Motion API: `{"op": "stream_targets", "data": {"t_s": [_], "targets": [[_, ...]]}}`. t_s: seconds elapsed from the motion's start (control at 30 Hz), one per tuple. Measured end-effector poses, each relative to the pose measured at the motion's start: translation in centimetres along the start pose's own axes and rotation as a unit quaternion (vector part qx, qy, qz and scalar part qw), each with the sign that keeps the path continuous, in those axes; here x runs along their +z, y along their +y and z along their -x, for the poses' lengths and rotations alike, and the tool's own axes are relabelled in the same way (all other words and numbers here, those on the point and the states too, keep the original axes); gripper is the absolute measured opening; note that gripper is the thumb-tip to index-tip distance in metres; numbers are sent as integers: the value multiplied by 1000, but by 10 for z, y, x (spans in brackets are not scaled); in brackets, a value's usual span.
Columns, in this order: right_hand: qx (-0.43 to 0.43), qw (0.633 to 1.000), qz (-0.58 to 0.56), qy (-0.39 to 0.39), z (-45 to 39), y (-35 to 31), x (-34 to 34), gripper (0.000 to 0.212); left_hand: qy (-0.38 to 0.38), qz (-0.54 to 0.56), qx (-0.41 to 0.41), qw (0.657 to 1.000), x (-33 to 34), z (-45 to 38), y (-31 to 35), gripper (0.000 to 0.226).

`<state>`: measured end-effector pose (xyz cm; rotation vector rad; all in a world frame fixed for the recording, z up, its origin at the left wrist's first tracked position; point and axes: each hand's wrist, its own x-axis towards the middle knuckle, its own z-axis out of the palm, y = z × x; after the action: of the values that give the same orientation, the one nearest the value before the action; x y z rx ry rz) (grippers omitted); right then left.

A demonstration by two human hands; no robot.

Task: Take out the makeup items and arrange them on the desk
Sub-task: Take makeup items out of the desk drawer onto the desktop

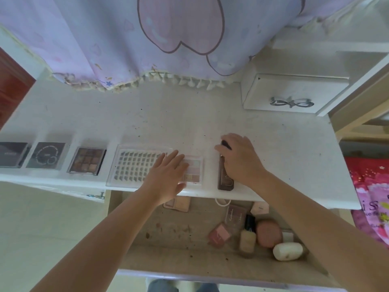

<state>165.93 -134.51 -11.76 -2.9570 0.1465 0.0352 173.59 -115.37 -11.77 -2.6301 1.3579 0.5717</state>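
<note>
The open drawer (189,256) lies nearest, holding a pink round case (268,233), a cream bottle (247,241), a white oval case (287,251) and small pink compacts toward its right side. Above it, along the desk's (284,144) front edge, the right hand (239,157) curls over the far end of a long brown palette (224,178), gripping it. The left hand (168,173) lies flat with fingers straight, across a pink palette (194,170) and the clear lash tray (134,167) just left of it.
</note>
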Motion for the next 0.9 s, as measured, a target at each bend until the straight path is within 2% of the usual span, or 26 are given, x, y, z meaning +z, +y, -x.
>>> {"op": "stream_targets", "data": {"t_s": [0.07, 0.13, 0.37, 0.53, 0.6, 0.67, 0.7, 0.73, 0.77, 0.8, 0.87, 0.9], "targets": [[87, 992, -92, -11, 13, -12, 4, 41, 1, 5, 1, 1000, 3, 1, 1, 58], [122, 978, -154, -74, 26, -21, 14, 51, 5, 13, -1, 1000, 5, 0, 1, 58], [108, 972, -209, 22, 23, -35, 41, 46, 10, 11, 4, 1000, 10, 0, -1, 55], [120, 960, -255, 3, 25, -36, 38, 48, 4, -5, -13, 1000, 6, 6, 2, 57], [136, 952, -273, 13, 34, -38, 32, 49, 69, 7, -4, 998, 8, 14, 8, 56], [121, 954, -255, 100, 55, -39, 31, 44, 177, 31, 55, 982, 24, 29, 16, 40], [101, 953, -241, 152, 70, -41, 36, 39, 211, 52, 90, 972, 42, 39, 18, 31], [85, 953, -229, 179, 87, -42, 47, 31, 212, 61, 107, 970, 60, 51, 22, 25], [79, 959, -213, 169, 103, -46, 58, 26, 181, 52, 110, 976, 77, 62, 24, 24], [81, 971, -200, 102, 117, -50, 70, 26, 118, 49, 90, 988, 92, 68, 25, 29], [129, 973, -150, -118, 131, -58, 92, 37, -50, 60, -20, 997, 113, 71, 25, 48], [160, 957, -121, -210, 134, -60, 106, 42, -78, 60, -69, 993, 126, 67, 21, 54]]}}
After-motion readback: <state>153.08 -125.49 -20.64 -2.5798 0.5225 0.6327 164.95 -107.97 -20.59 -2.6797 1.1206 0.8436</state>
